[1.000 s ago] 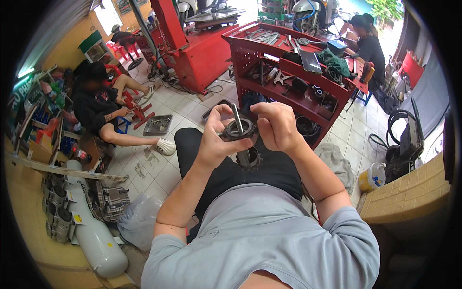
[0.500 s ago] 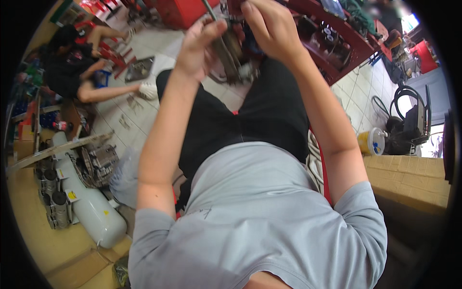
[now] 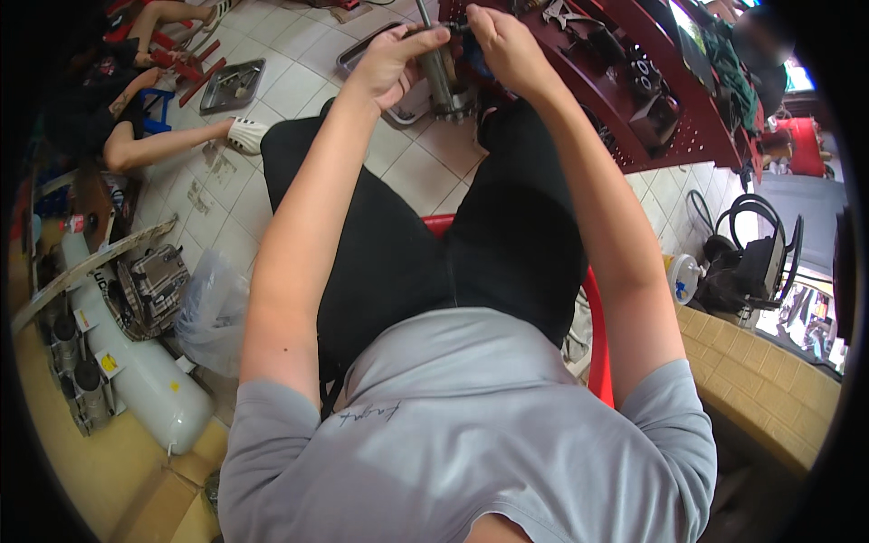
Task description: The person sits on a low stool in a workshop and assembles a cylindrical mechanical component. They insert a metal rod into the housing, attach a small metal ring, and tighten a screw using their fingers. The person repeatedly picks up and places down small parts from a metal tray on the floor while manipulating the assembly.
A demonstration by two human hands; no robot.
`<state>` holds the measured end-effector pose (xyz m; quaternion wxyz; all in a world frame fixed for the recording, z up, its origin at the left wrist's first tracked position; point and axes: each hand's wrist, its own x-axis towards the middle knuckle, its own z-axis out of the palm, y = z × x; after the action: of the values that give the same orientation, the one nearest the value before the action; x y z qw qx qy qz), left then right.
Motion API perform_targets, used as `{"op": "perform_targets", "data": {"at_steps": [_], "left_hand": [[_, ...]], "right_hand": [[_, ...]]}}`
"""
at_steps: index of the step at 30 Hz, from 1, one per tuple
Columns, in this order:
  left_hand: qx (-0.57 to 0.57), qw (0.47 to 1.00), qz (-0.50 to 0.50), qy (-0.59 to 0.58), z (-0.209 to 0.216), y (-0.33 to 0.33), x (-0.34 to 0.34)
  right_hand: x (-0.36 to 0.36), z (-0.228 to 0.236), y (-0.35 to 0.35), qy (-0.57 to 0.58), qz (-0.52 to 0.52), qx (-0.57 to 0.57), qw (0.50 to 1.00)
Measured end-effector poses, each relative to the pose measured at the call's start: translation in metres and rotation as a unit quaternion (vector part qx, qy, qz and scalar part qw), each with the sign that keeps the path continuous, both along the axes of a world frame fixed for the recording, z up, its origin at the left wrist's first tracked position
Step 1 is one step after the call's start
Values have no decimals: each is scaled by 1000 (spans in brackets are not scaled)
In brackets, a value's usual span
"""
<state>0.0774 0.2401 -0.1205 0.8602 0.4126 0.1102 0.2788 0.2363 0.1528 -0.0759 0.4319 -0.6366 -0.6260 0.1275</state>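
Above my knees, at the top of the view, a grey metal cylinder (image 3: 439,80) with a thin rod (image 3: 423,13) sticking up from it stands nearly upright. My left hand (image 3: 391,68) is closed around its upper part, thumb across the front. Just right of the cylinder's top, my right hand (image 3: 512,52) is closed, thumb and fingers pinched by a small dark piece at the cylinder's side; what they grip is too small to make out. Behind and below the cylinder, a metal tray (image 3: 405,118) lies on the tiled floor, partly hidden by my left hand.
A dark red metal bench (image 3: 683,149) with tools and parts stands at the right. Another person's leg (image 3: 172,145) and a tray of parts (image 3: 233,86) are at the left. A white tank (image 3: 158,398) lies lower left; a cardboard box (image 3: 760,385) sits lower right.
The view has shifted, showing more of the bench and floor. The cylinder has turned from leaning to nearly upright. Both hands stay close to it at the top.
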Motion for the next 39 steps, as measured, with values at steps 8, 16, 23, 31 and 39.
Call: {"op": "perform_targets", "data": {"at_steps": [8,16,23,31,39], "left_hand": [[-12,991,115,63,-40,44,25],[-126,969,149,154,-123,86,28],[-51,962,151,220,-138,78,33],[-115,891,166,407,-232,101,27],[171,676,78,713,-344,89,21]], "right_hand": [[29,-59,59,197,41,-102,974],[19,-145,90,205,131,-311,919],[8,-171,94,196,86,-369,904],[29,-204,97,358,-60,-356,861],[33,-178,99,399,-92,-406,817]]}}
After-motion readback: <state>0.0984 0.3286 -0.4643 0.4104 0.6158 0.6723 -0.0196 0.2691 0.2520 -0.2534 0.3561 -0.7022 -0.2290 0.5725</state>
